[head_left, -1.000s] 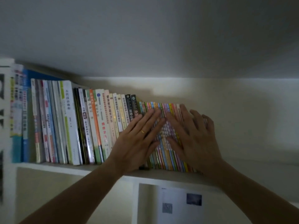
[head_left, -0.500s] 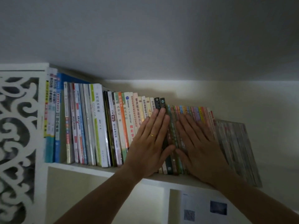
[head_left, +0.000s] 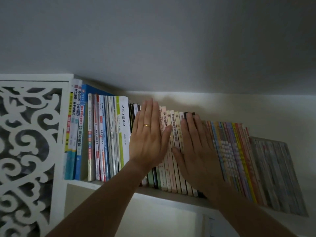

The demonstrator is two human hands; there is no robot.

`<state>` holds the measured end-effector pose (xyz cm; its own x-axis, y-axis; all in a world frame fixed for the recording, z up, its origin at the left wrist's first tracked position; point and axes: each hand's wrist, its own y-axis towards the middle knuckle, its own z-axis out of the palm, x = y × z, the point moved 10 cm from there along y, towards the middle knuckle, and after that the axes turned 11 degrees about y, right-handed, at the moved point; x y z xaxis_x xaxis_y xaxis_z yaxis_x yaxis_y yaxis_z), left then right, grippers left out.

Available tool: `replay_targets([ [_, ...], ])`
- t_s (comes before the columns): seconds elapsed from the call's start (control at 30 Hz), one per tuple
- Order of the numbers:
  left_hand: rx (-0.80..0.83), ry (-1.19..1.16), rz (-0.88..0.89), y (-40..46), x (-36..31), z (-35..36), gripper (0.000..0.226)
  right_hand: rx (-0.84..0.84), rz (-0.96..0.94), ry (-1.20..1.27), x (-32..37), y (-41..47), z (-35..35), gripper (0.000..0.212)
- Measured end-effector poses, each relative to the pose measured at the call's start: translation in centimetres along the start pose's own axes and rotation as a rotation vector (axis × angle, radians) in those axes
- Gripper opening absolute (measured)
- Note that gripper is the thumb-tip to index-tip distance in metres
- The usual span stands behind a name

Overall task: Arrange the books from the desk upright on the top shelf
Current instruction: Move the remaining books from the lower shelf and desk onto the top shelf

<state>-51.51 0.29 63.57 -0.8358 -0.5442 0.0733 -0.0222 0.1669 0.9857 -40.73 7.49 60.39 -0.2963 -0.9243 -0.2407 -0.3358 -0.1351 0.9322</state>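
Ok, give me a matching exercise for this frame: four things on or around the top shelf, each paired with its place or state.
Things:
1. left hand
2. white carved fretwork panel
3. tall blue-spined book
4. thin grey booklets

Places or states:
A. far left of the shelf
B. wears a gold ring
C. lean at the row's right end
D. near the row's left end

Pairs: 1-B, 2-A, 3-D, 4-C

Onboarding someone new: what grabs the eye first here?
Two flat hands pressed on book spines mid-shelf: the left hand, wearing a gold ring, and the right hand. The row of books fills the top shelf, with a white carved panel far left.
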Motion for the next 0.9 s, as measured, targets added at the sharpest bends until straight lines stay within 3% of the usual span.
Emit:
replay_targets([
  [0.2,-0.033,0.059,0.001,0.7,0.3,-0.9,0.067,-0.045,-0.010,-0.039,0.4,0.3,-0.4,0.069],
  [0.3,-0.059,0.130,0.024,3.0,1.2,-2.4,0.058,-0.117,0.006,-0.014,0.5,2.6,-1.9,0.059],
  [0.5,0.028,0.306,-0.018,2.6,3.6,-1.7,0.065,-0.109,0.062,-0.086,0.7,5.2,-0.5,0.045],
  [0.7,-0.012,0.157,0.058,2.7,4.0,-2.6,0.053,-0.014,0.132,-0.159,1.0,7.0,-0.4,0.044],
  [0.8,-0.006,0.143,0.156,1.2,5.3,-2.6,0.062,0.041,0.097,-0.181,2.2,8.1,0.4,0.049],
  [0.9,-0.008,0.046,-0.013,-0.3,8.3,-2.4,0.074,0.046,0.121,-0.217,2.4,8.4,1.2,0.052],
])
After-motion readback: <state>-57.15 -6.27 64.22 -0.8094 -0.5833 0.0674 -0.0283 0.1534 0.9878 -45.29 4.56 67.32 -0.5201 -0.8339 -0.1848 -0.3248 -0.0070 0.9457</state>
